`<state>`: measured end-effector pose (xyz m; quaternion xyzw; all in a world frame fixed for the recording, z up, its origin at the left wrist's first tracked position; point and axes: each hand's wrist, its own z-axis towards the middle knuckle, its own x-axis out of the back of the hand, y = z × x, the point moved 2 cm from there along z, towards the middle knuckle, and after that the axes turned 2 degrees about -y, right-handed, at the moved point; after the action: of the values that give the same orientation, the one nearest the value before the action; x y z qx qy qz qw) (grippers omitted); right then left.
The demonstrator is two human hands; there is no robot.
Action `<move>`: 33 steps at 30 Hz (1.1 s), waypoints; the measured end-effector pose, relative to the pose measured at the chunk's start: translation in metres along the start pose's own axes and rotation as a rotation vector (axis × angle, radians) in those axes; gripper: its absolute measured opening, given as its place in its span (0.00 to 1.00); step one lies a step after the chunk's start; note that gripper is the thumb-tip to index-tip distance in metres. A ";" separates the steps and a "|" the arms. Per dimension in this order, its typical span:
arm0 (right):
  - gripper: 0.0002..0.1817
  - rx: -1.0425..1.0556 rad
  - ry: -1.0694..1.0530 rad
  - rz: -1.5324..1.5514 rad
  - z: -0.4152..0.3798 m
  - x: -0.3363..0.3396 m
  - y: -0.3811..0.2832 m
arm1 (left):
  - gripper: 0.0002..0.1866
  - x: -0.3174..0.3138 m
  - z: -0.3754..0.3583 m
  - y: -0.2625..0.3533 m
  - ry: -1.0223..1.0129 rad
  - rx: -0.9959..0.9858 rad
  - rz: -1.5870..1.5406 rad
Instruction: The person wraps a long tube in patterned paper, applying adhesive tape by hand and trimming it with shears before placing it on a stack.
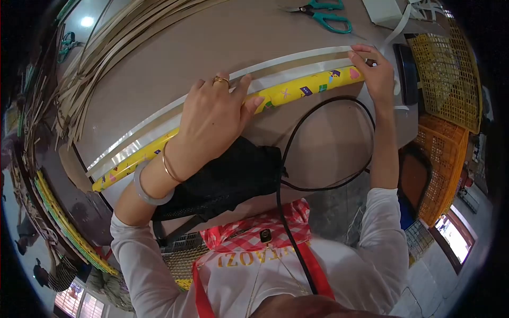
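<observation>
A long yellow roll (297,89), printed with small colourful pictures, lies slantwise across the table, with a white and tan strip (297,59) along its far side. My left hand (212,114) is over the middle of the roll, thumb on the near side and fingers bent over the far side; a ring and bangles are on it. At the right end, my right hand (375,71) grips the end of the roll and strip between thumb and fingers. Its fingertips are partly hidden.
Green-handled scissors (328,21) lie at the back of the brown table (175,58). Flat tan strips (101,69) are piled at left. A black cable (289,138) loops by a black bag (228,175). A phone (406,74) sits at right, beside yellow and orange baskets (442,164).
</observation>
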<state>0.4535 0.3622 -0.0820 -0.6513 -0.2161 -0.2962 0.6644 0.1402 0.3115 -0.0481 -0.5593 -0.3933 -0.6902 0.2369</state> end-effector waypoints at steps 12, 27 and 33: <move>0.14 -0.044 -0.002 -0.010 0.001 -0.002 0.003 | 0.21 0.002 0.001 0.003 -0.054 0.051 -0.034; 0.13 -0.050 0.074 -0.143 -0.001 0.001 -0.001 | 0.20 -0.001 0.002 0.003 -0.065 0.050 -0.003; 0.15 -0.068 0.073 -0.130 0.000 0.004 0.007 | 0.19 0.000 0.003 0.003 -0.113 0.052 0.010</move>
<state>0.4609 0.3613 -0.0849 -0.6467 -0.2232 -0.3695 0.6288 0.1438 0.3121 -0.0472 -0.5931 -0.4210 -0.6458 0.2323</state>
